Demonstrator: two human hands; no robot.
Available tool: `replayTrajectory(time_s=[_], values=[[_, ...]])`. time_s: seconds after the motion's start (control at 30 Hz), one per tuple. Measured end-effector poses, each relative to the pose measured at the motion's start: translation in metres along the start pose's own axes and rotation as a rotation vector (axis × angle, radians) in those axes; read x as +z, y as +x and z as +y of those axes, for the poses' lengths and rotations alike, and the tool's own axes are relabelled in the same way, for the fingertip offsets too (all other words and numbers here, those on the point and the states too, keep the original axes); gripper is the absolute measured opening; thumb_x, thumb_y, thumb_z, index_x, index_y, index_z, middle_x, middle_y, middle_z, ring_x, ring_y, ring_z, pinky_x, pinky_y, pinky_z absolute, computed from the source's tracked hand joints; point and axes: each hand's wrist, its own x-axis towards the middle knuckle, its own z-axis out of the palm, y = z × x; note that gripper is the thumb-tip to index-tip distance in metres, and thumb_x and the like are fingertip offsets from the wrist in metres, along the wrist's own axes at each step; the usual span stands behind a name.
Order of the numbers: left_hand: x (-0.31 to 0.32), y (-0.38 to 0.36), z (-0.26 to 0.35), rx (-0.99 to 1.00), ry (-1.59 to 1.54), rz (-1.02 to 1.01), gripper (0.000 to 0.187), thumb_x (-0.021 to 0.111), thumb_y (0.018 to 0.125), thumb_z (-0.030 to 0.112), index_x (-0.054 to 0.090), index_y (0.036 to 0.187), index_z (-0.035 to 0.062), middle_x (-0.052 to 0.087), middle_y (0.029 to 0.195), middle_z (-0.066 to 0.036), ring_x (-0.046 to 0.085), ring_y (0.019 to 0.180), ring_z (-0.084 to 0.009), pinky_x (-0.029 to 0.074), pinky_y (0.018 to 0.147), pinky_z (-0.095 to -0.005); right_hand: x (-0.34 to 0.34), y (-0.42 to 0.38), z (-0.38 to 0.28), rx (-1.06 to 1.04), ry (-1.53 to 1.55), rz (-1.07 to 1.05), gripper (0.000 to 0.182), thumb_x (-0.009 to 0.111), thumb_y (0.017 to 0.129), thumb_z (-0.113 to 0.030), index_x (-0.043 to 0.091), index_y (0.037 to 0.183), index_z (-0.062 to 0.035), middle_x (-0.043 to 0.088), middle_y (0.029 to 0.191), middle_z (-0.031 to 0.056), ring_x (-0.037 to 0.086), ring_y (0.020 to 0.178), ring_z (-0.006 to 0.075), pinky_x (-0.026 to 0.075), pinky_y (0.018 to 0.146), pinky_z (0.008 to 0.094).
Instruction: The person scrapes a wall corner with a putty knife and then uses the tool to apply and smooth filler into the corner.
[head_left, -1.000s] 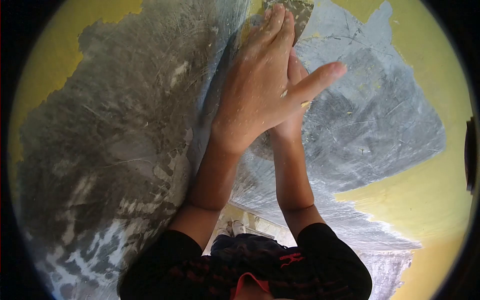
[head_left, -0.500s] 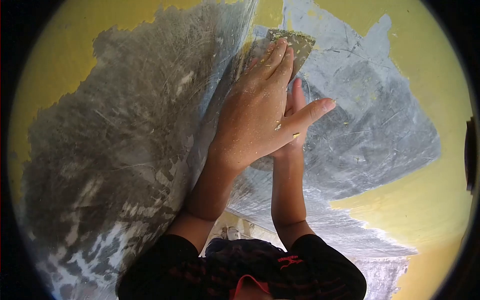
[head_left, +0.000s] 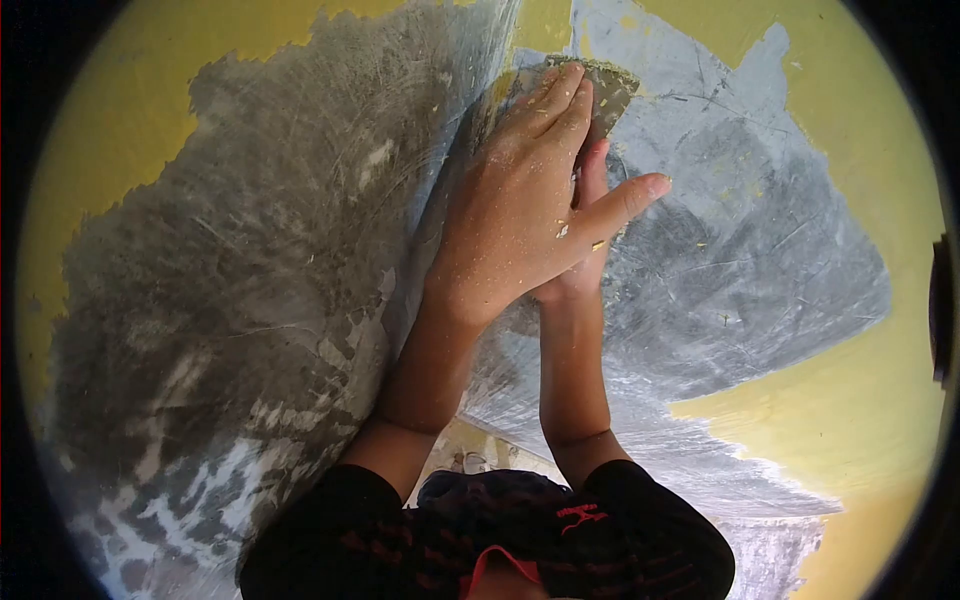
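A flat scraper blade point(head_left: 614, 90), dusted with yellow paint flecks, lies against the bare grey wall point(head_left: 740, 230) near the top centre. My left hand point(head_left: 515, 205) is spread flat over it, fingertips pressing on the blade and thumb stuck out to the right. My right hand point(head_left: 592, 170) sits behind the left one and is mostly hidden; its fingers appear closed around the scraper's lower part. Both arms reach up from my black sleeves point(head_left: 640, 520).
Two wall surfaces meet at a corner line point(head_left: 455, 130). Both are scraped to grey plaster, with yellow paint point(head_left: 860, 400) left at the edges and the lower right. White patches point(head_left: 190, 500) show at the lower left. A floor point(head_left: 480, 455) shows between my arms.
The scraper and both hands slid down from the top edge of the view, then moved slightly back up. More of the blade shows now than one second ago.
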Motion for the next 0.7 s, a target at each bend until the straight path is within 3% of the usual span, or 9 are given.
replayTrajectory(time_s=[0.37,0.47,0.53,0.7], values=[[0.004,0.003,-0.001,0.009,-0.008,0.02,0.107,0.073,0.093,0.069,0.051,0.143,-0.0234,0.048,0.152,-0.045,0.046,0.148,-0.0528,0.037,0.124,-0.0523,0.003,0.016,0.0,0.005,-0.04,0.009,0.074,0.039,0.113,-0.063,0.036,0.165,-0.0113,0.05,0.16,0.0117,0.05,0.143,0.0239,0.044,0.117,0.0395],[0.004,0.006,-0.001,0.024,0.052,0.019,0.106,0.079,0.09,0.063,0.049,0.149,-0.0188,0.043,0.16,-0.04,0.044,0.151,-0.0493,0.038,0.124,-0.0493,-0.008,0.032,-0.01,0.018,-0.041,0.039,0.074,0.039,0.113,-0.063,0.036,0.165,-0.0115,0.05,0.16,0.0117,0.05,0.143,0.0239,0.044,0.117,0.0395],[0.004,0.01,-0.003,0.049,0.02,0.051,0.108,0.072,0.092,0.071,0.053,0.141,-0.0227,0.049,0.15,-0.046,0.049,0.146,-0.0526,0.039,0.123,-0.0519,-0.009,0.027,-0.011,0.018,-0.048,0.047,0.074,0.039,0.113,-0.063,0.036,0.165,-0.0115,0.05,0.159,0.0117,0.05,0.143,0.024,0.044,0.117,0.0395],[0.002,0.003,0.0,0.004,-0.017,0.056,0.109,0.071,0.092,0.073,0.052,0.143,-0.0224,0.049,0.15,-0.045,0.048,0.147,-0.053,0.04,0.123,-0.0518,0.001,0.012,-0.011,0.02,-0.067,0.042,0.073,0.039,0.113,-0.063,0.036,0.165,-0.0117,0.05,0.159,0.0117,0.05,0.143,0.024,0.044,0.117,0.0395]])
